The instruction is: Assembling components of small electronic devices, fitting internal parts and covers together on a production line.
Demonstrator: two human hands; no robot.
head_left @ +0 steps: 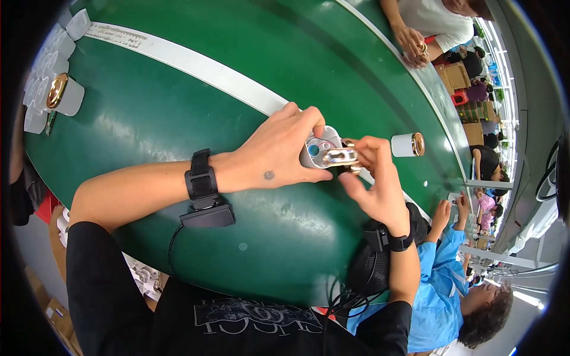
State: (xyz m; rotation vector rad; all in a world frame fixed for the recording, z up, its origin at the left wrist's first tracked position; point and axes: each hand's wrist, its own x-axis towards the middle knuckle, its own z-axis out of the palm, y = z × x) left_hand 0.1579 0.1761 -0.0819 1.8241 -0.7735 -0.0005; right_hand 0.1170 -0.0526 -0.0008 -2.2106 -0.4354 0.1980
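Observation:
In front of me, my left hand [276,151] is wrapped around a white plastic housing [330,136]. The housing's open end faces up, and a thin red wire and a round blue part show inside. My right hand [380,187] pinches a shiny gold-trimmed cap [341,156] at the housing's right rim. The cap is tilted and partly covers the opening. Fingers hide part of its edge, and I cannot tell whether it touches the housing.
A white, gold-topped unit [407,145] lies on the green conveyor belt [356,77] to the right. Another gold-topped unit [66,95] is at far left beside several translucent cups [50,65]. A black mesh object [365,270] with cables is near my right forearm. Co-workers sit along the line.

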